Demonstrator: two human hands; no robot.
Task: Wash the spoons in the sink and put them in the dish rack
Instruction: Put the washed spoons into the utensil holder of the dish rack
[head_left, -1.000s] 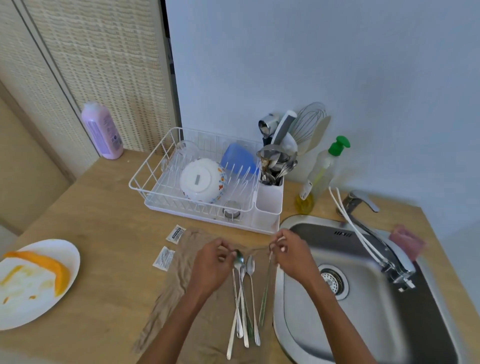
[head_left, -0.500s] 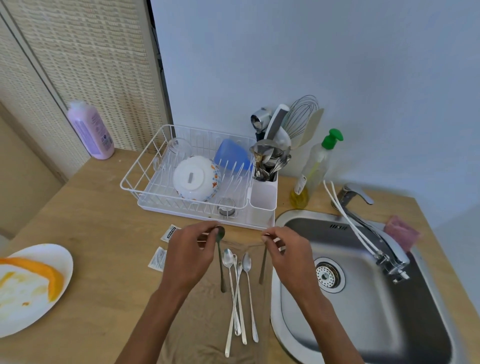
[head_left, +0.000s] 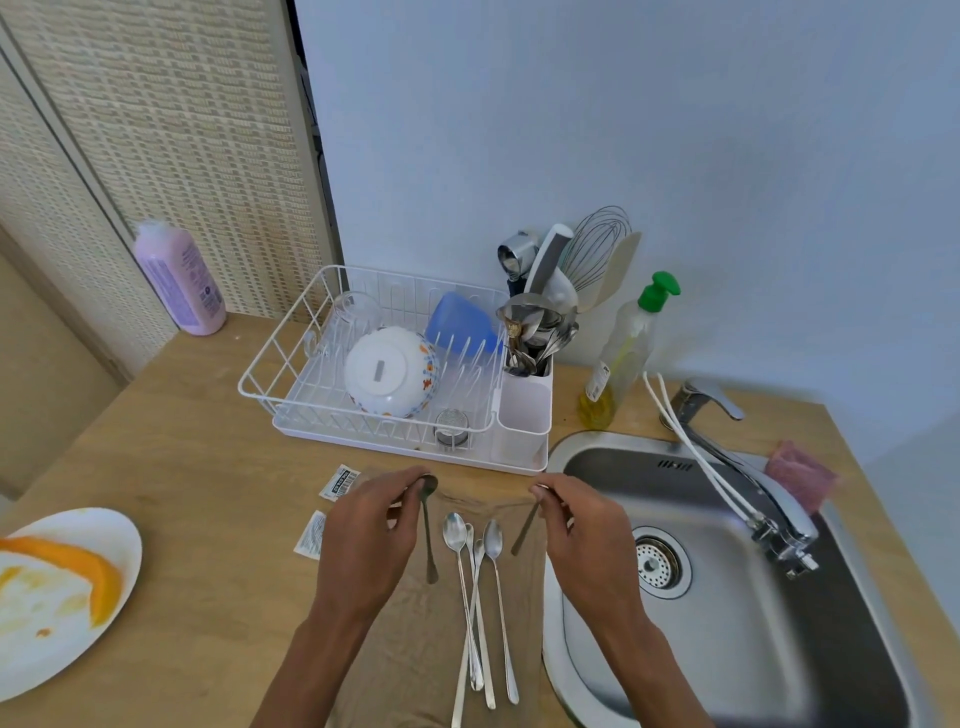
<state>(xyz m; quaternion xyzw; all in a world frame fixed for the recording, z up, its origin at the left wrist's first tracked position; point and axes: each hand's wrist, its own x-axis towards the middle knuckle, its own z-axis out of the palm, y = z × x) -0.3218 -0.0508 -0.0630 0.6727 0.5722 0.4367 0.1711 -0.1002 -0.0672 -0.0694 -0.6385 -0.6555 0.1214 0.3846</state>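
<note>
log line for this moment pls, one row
stage: pickup, pre-wash | left hand: holds spoon | right hand: holds spoon | cloth: long spoons remain | sink: nothing in it

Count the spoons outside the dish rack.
5: one in the left hand, one in the right hand, three long spoons on the cloth between them. Others may be hidden.

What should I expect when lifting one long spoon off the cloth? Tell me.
The long spoons are thin metal, so probably stiff and light. Polished handles may slip. They lie crossed on the cloth, so lifting one may drag its neighbours.
</note>
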